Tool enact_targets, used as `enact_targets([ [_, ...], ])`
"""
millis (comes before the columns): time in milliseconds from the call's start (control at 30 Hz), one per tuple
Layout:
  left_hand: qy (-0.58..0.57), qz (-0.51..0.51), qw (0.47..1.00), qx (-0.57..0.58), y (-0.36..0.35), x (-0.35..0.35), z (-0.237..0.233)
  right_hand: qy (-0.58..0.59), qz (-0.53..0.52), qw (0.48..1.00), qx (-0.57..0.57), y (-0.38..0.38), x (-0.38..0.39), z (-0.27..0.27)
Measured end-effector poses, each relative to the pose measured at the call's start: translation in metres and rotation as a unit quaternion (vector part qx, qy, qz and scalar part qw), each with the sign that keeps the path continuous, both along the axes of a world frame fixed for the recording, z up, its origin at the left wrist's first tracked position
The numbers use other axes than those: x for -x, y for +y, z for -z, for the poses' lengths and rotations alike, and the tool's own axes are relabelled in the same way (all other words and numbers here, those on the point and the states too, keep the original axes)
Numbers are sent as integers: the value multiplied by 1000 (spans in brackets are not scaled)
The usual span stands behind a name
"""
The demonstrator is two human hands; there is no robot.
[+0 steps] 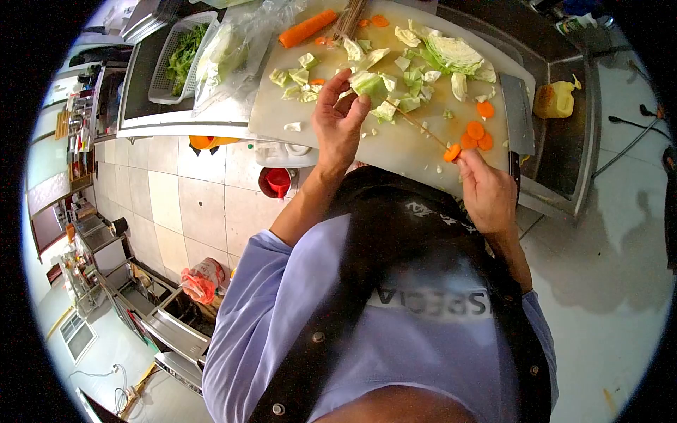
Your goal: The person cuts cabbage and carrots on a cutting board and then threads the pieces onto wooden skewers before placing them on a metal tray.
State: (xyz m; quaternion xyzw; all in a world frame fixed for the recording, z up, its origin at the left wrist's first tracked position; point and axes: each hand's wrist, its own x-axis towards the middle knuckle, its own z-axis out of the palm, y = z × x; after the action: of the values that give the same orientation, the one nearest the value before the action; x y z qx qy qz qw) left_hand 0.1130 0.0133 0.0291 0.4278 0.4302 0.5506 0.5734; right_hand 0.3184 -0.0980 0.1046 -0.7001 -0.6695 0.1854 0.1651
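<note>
My left hand pinches a pale green cabbage piece between thumb and fingers over the white cutting board. A thin bamboo skewer slants across the board, its upper-left end close to that piece. My right hand is closed at the skewer's lower end, where a carrot slice sits right at the fingertips. Beyond the hands lie cut cabbage pieces, a cabbage wedge and a whole carrot. Several round carrot slices rest just above my right hand.
A cleaver lies along the board's right edge, near a yellow jug. A bundle of skewers is at the far edge. To the left are bagged cabbage and a white basket of greens. A red bucket stands below.
</note>
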Motion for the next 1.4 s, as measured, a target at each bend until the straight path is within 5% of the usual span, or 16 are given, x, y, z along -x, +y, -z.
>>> enact_targets([
  [233,83,-32,993,-76,0,3,10,3,5,1000,29,-1,1,-4],
  [600,309,-91,907,-270,3,8,9,67,4,996,64,0,0,-4],
  [900,360,-53,899,-244,-6,-1,-4,91,-4,993,77,5,6,3],
  [1033,177,-62,966,-178,-3,-10,-11,159,27,984,77,9,-1,10],
  [1133,-69,2,997,-25,4,-3,-19,275,37,955,109,8,-17,26],
  [1267,-10,60,998,11,8,5,-22,345,30,924,161,3,-26,30],
  [1400,-108,111,987,50,9,6,-21,402,22,901,162,-1,-31,39],
])
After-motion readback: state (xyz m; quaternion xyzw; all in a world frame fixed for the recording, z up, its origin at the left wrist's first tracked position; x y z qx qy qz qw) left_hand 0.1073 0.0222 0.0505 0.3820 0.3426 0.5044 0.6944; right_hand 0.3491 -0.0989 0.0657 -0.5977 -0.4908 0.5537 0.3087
